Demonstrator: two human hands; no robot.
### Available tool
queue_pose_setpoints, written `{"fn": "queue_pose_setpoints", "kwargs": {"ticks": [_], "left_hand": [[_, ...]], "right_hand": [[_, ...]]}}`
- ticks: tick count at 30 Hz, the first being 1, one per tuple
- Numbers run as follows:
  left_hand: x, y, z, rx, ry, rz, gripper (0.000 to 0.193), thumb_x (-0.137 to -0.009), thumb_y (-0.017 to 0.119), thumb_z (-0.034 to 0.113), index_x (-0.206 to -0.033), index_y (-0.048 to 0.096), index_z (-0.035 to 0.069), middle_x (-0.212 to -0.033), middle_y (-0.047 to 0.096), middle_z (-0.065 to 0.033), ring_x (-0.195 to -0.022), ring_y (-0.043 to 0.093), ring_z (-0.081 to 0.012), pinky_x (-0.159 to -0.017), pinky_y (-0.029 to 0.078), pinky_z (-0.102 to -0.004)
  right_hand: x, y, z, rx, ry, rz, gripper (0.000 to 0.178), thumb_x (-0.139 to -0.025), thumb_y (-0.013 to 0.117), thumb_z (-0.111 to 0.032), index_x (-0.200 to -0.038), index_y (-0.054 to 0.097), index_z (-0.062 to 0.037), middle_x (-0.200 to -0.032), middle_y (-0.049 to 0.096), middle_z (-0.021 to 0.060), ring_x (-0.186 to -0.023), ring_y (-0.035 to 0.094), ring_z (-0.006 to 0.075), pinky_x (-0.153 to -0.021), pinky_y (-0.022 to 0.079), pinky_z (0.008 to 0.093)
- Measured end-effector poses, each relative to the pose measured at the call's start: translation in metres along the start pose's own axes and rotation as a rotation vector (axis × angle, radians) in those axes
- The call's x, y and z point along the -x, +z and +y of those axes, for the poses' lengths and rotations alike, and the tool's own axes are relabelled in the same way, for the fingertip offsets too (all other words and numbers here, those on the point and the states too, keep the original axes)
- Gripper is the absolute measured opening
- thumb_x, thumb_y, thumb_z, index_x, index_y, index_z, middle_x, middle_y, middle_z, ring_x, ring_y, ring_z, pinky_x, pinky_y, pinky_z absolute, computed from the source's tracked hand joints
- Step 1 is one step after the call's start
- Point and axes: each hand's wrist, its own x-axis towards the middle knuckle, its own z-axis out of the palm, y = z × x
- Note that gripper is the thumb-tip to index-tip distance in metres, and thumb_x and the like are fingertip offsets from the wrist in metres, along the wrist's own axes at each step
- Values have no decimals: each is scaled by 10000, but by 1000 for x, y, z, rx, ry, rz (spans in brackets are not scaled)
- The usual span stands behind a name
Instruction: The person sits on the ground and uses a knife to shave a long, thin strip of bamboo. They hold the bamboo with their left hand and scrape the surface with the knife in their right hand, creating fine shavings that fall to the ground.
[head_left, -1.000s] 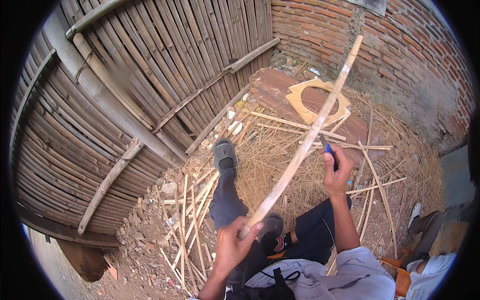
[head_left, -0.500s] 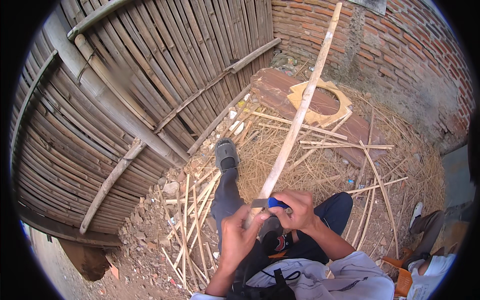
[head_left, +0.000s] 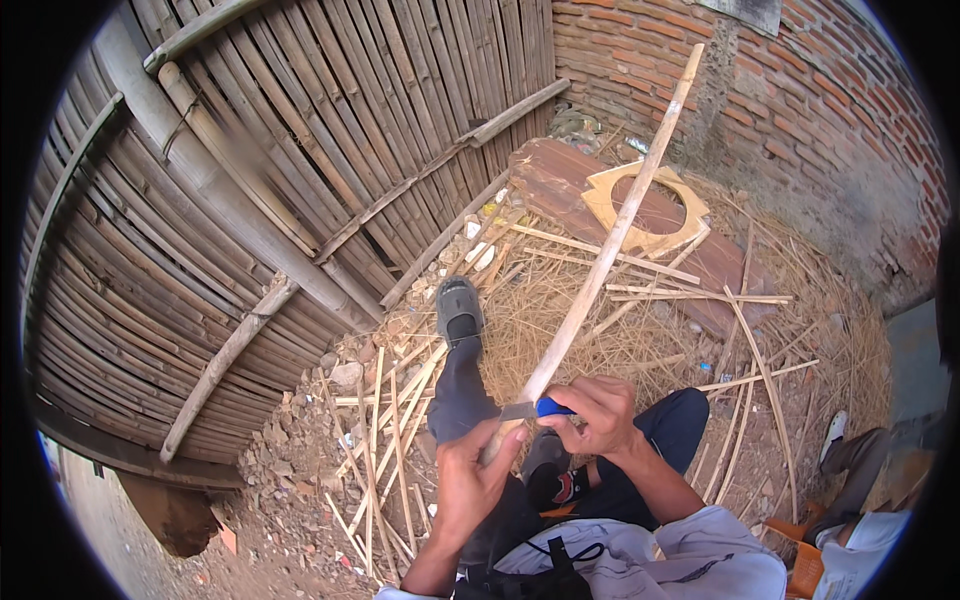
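Note:
A long pale strip of bamboo (head_left: 615, 235) slants from my hands up toward the brick wall. My left hand (head_left: 475, 475) is wrapped round its near end, thumb along the side. In my right hand (head_left: 600, 415) is a knife with a blue handle (head_left: 550, 407), gripped by the curled fingers. Its short, wide blade (head_left: 517, 410) lies across the strip just beyond my left thumb. The near tip of the strip is hidden by my left hand.
Split bamboo strips (head_left: 395, 440) lie on the rubble at left, more on the shavings at right. A brown board (head_left: 560, 180) carries a yellowish cut-out frame (head_left: 605, 205). A bamboo fence (head_left: 380, 110) and brick wall (head_left: 840, 120) enclose the spot. Another person's leg (head_left: 855, 455) shows at right.
The far end of the bamboo strip has dropped lower in the picture and a little to the right. Both hands keep their grips, with the blade still against the strip.

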Motion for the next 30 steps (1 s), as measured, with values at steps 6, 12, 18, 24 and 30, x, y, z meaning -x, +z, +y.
{"fn": "queue_pose_setpoints", "kwargs": {"ticks": [6, 12, 18, 24, 30], "left_hand": [[13, -8, -6, -67, -67, -12, 212, -1007, 793, 188, -1059, 809, -17, -637, 611, 24, -602, 479, -36, -533, 366, -260], [40, -25, -15, -88, -158, -44, 223, -997, 805, 203, -1043, 811, -16, -613, 588, 13, -571, 473, -47, -516, 356, -270], [70, -65, -52, -159, -240, -167, 243, -996, 812, 218, -1031, 806, -22, -614, 593, 3, -569, 467, -46, -512, 343, -275], [78, -83, -78, -153, -270, -117, 235, -1000, 805, 218, -1033, 807, -15, -577, 568, -14, -526, 455, -71, -492, 342, -297], [62, -101, -67, -281, -239, -133, 257, -1014, 787, 214, -950, 769, -34, -612, 547, 7, -584, 429, -57, -521, 311, -280]], "right_hand": [[-6, -5, 18, -21, 159, 133, 269, -911, 841, -296, -965, 765, -43, -712, 684, 79, -569, 667, 260, -528, 502, 369], [-21, -26, 72, 81, 282, 298, 317, -1013, 738, -295, -1010, 765, 21, -697, 691, 93, -604, 684, 235, -554, 488, 362], [-33, -82, 206, 331, 603, 355, 347, -1041, 694, -403, -1069, 787, -70, -721, 705, 132, -620, 673, 248, -599, 482, 391], [-56, -68, 211, 335, 498, 269, 316, -1035, 698, -391, -1115, 786, -98, -767, 725, 177, -655, 702, 335, -611, 500, 423], [-60, -49, 206, 202, 659, 251, 306, -1047, 705, -363, -1102, 774, -70, -702, 651, 131, -632, 612, 206, -616, 455, 379]]}}
